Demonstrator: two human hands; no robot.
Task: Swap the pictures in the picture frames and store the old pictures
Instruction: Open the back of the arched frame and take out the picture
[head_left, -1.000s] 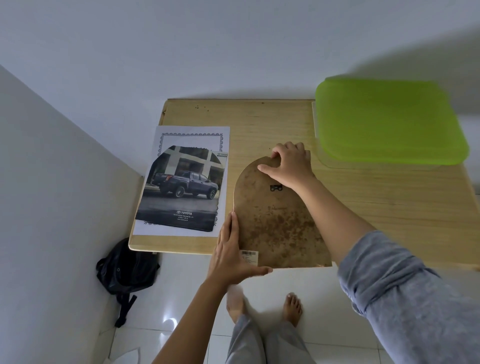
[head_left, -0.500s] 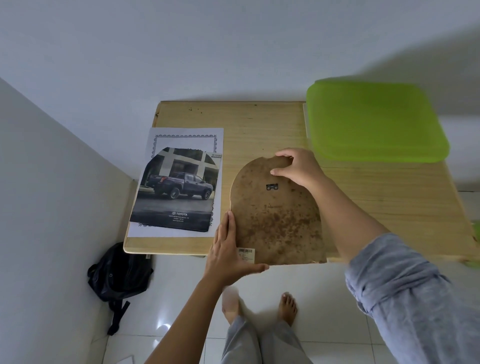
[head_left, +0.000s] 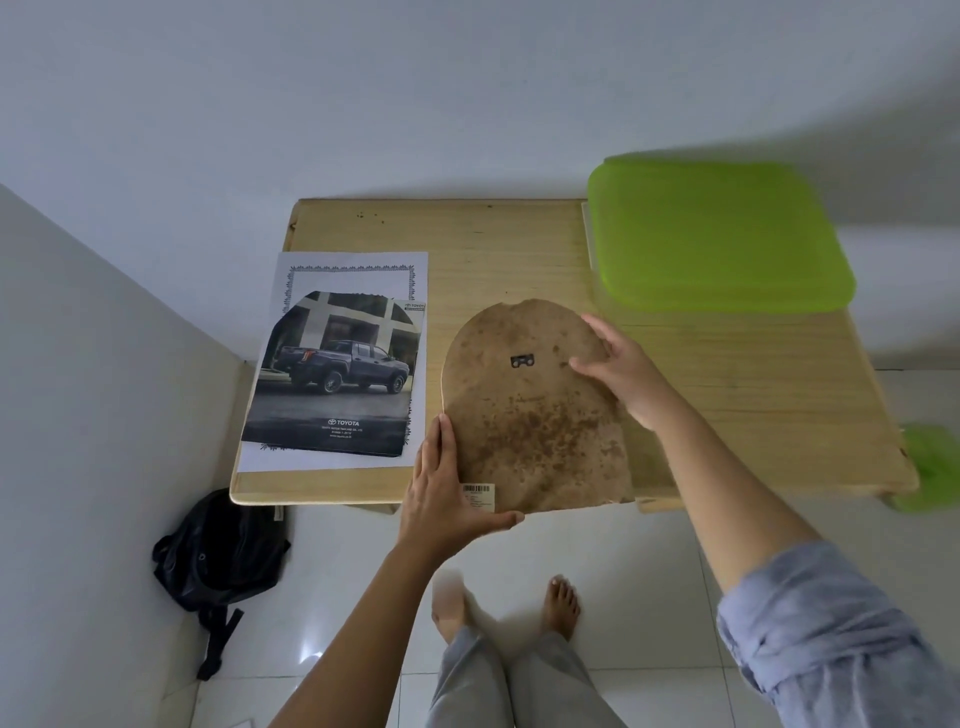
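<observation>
Over at the left edge of the pale wooden table (head_left: 519, 244), a printed sheet showing a dark pickup truck (head_left: 337, 364) is lying flat, its long axis running from the near edge toward the far one. Just beside it, the left hand (head_left: 447, 499) is clamping the near left corner of the arch-topped brown backing board with mottled stains (head_left: 530, 410), fingers flat along its left side and thumb curling under the bottom by the barcode sticker (head_left: 477, 496). The board is sitting at the table's near edge, bottom overhanging slightly, arch pointing away, small metal hanger (head_left: 522, 360) facing up. Now the right hand (head_left: 618, 369) is gripping the board's upper right curve, half open, thumb on top, fingers out of sight behind the edge. So both hands are on it, and the truck print is lying to the left, nearest the left hand. Near the far right corner, a lime-green plastic lid (head_left: 717, 234) is covering a container, probably the storage spot.
</observation>
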